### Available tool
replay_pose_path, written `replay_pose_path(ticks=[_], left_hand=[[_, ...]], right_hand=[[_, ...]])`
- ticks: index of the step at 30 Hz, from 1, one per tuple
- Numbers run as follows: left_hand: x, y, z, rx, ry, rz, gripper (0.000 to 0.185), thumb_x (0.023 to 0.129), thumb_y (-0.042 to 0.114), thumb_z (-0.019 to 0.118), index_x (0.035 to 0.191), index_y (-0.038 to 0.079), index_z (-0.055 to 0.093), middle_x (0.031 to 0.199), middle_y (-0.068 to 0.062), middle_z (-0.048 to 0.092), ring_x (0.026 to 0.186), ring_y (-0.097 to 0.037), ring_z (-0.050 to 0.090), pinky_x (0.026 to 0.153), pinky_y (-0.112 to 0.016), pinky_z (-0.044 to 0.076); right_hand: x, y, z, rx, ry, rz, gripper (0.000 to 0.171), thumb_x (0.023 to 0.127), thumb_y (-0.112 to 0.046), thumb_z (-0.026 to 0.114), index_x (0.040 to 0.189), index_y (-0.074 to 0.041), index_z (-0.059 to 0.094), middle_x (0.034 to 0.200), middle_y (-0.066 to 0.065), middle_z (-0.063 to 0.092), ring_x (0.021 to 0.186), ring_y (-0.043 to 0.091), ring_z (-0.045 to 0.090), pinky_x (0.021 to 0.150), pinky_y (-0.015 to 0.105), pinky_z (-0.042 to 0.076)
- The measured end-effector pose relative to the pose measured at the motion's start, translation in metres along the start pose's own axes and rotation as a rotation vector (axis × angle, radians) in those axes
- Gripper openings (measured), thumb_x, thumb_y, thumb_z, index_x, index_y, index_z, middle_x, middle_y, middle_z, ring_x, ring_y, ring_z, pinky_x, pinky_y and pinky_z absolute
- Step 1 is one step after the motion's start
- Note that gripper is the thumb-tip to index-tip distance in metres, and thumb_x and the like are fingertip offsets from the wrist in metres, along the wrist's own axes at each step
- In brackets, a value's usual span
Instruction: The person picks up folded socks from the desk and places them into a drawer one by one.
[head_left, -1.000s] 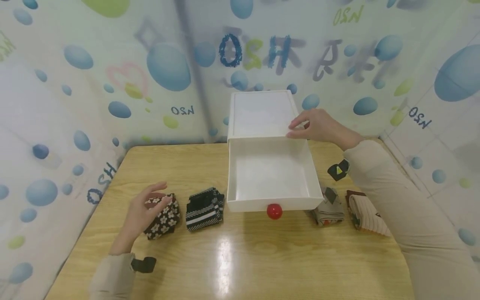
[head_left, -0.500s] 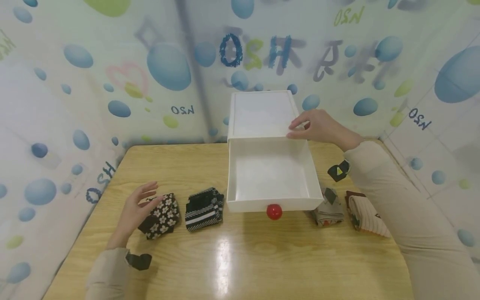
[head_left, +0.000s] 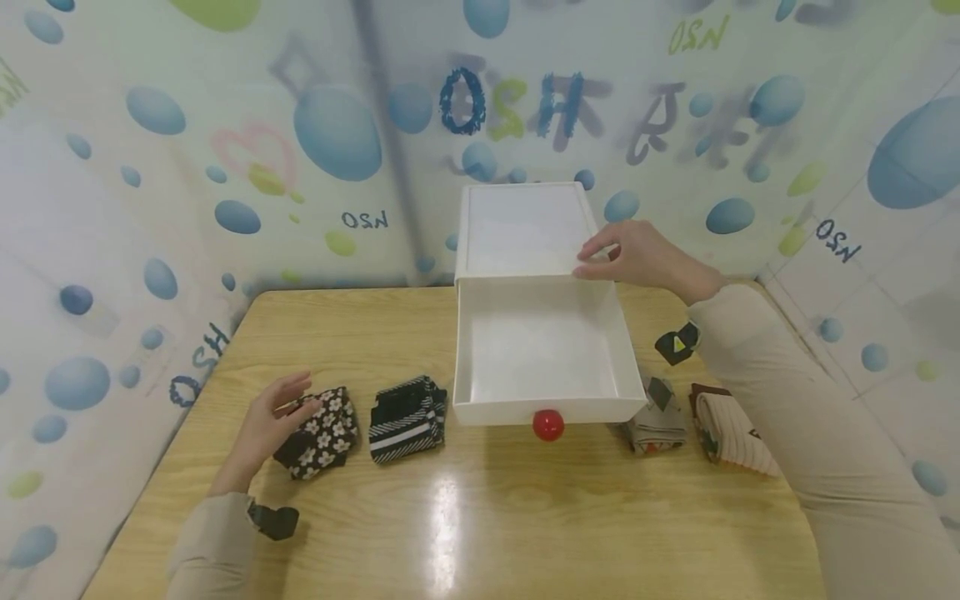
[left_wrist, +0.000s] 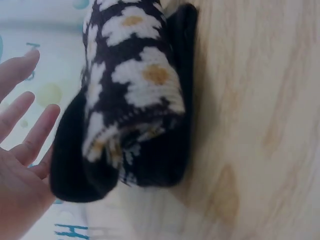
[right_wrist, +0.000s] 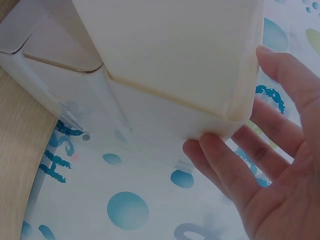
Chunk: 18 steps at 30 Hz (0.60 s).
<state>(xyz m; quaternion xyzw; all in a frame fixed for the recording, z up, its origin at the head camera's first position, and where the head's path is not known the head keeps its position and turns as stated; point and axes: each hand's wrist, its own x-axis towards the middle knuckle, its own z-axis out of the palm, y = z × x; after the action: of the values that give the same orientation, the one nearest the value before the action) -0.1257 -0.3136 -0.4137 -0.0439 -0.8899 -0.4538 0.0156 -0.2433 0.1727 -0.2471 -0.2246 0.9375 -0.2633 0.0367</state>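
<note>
Four folded sock bundles sit on the light wooden table (head_left: 487, 517), two on each side of the pulled-out white plastic drawer (head_left: 542, 358) with the red round knob (head_left: 548, 424). Left hand (head_left: 268, 427) is beside the black folded sock with white daisy print (head_left: 318, 421): fingers straight and spread, nothing gripped. In the left wrist view the sock (left_wrist: 132, 95) lies on the wood just beside the fingertips (left_wrist: 42, 127); can't tell if they actually touch it. Right hand (head_left: 637, 252) has its fingers resting on the front right corner of the white drawer cabinet (head_left: 521, 229), relaxed and pressing, not wrapped around it.

Risks, as I judge them:
- the sock roll looks loose at its open end, so a one-sided pinch could unroll it
- the drawer overhangs well forward, so a downward knock on its front could tip the cabinet if the right hand lets off
- the black-and-white striped sock bundle (head_left: 407, 417) sits near the daisy one, so a wide grab could drag it

Hard to see: the cream ribbed sock (head_left: 731, 429) is partly behind the right sleeve (head_left: 810, 425); the grey sock bundle (head_left: 656, 421) is tucked against the drawer's corner; the cabinet's base is hidden behind the drawer.
</note>
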Motion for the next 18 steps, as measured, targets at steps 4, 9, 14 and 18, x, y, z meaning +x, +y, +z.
replay_pose_path(ticks=[4, 9, 14, 18], left_hand=[[0.0, -0.009, -0.002, -0.029, 0.0, -0.042, 0.057, 0.088, 0.024, 0.056, 0.133, -0.001, 0.033, 0.129, -0.027, 0.039, 0.116, -0.04, 0.036, 0.092, -0.056, 0.031], [0.0, -0.014, -0.002, -0.051, 0.002, -0.072, 0.058, 0.088, 0.023, 0.056, 0.134, -0.002, 0.031, 0.131, -0.028, 0.035, 0.118, -0.042, 0.031, 0.093, -0.058, 0.028], [0.0, -0.016, -0.001, -0.029, -0.011, -0.092, 0.06, 0.087, 0.024, 0.057, 0.134, -0.002, 0.03, 0.132, -0.026, 0.032, 0.119, -0.042, 0.03, 0.093, -0.055, 0.031], [0.003, -0.018, 0.0, 0.002, -0.019, -0.118, 0.061, 0.086, 0.023, 0.059, 0.132, -0.005, 0.031, 0.133, -0.028, 0.03, 0.119, -0.045, 0.028, 0.093, -0.056, 0.029]], right_hand=[[-0.001, 0.0, 0.0, 0.005, -0.003, 0.009, 0.036, 0.079, -0.027, 0.067, 0.103, -0.001, 0.065, 0.11, 0.017, 0.057, 0.094, 0.033, 0.056, 0.076, 0.042, 0.049], [-0.001, -0.001, 0.0, 0.011, -0.006, 0.01, 0.036, 0.079, -0.027, 0.066, 0.103, 0.0, 0.064, 0.112, 0.017, 0.056, 0.096, 0.035, 0.055, 0.077, 0.043, 0.048], [0.0, 0.0, -0.001, 0.012, -0.01, 0.015, 0.036, 0.079, -0.027, 0.067, 0.103, 0.0, 0.064, 0.113, 0.017, 0.055, 0.096, 0.036, 0.055, 0.077, 0.044, 0.048], [0.001, 0.0, -0.001, 0.013, -0.017, 0.022, 0.037, 0.079, -0.028, 0.066, 0.104, 0.0, 0.064, 0.113, 0.017, 0.055, 0.097, 0.036, 0.054, 0.077, 0.044, 0.048]])
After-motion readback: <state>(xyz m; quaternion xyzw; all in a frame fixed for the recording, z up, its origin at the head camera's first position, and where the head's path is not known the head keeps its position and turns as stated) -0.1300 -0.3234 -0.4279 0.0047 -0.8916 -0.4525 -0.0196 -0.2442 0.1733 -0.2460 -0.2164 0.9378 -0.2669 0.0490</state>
